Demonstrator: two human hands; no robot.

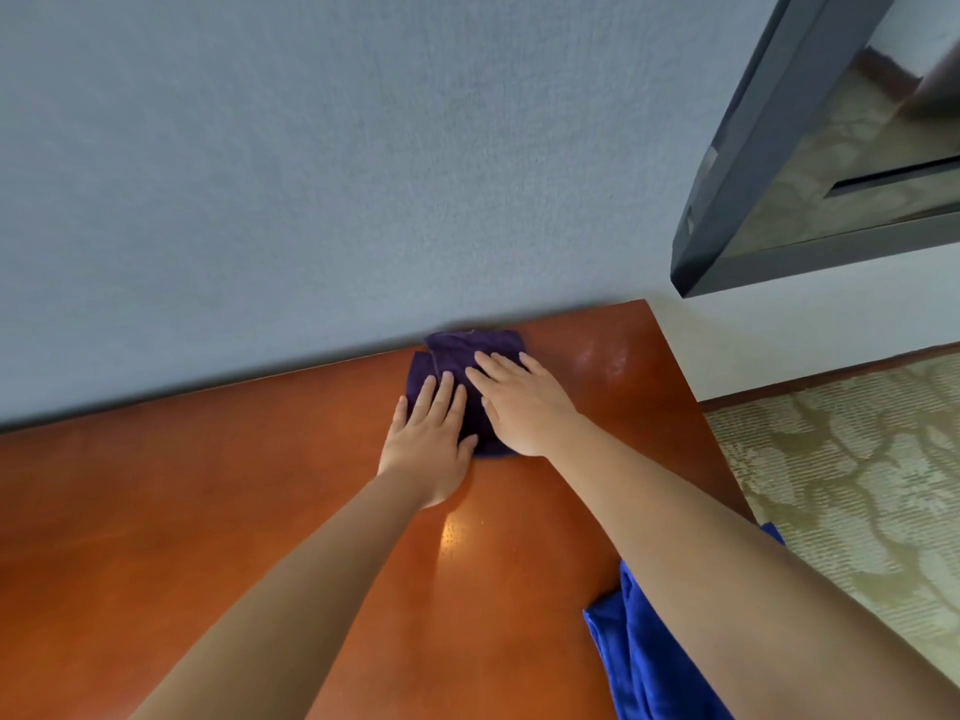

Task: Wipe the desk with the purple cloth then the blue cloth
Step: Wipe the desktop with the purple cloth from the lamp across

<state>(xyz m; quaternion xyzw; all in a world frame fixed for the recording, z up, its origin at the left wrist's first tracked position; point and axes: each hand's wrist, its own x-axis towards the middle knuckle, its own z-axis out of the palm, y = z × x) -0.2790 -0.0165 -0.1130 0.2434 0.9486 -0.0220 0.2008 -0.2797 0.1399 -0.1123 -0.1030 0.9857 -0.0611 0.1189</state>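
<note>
Flat-palmed, fingers spread, left hand (430, 443) and right hand (521, 405) press a folded purple cloth (464, 356) onto the glossy reddish-brown wooden desk (208, 511) by the grey wall (363, 174); a crumpled blue cloth (639, 652) lies near the desk's right edge.

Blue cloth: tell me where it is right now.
In the head view, the blue cloth lies at the desk's near right edge, partly hidden under the right forearm.

Dark purple folded cloth (470, 356) on the glossy reddish-brown wooden desk (208, 511); bright blue crumpled cloth (639, 657); pale beige leaf-patterned carpet (857, 485); grey-blue textured wall (311, 174).
</note>
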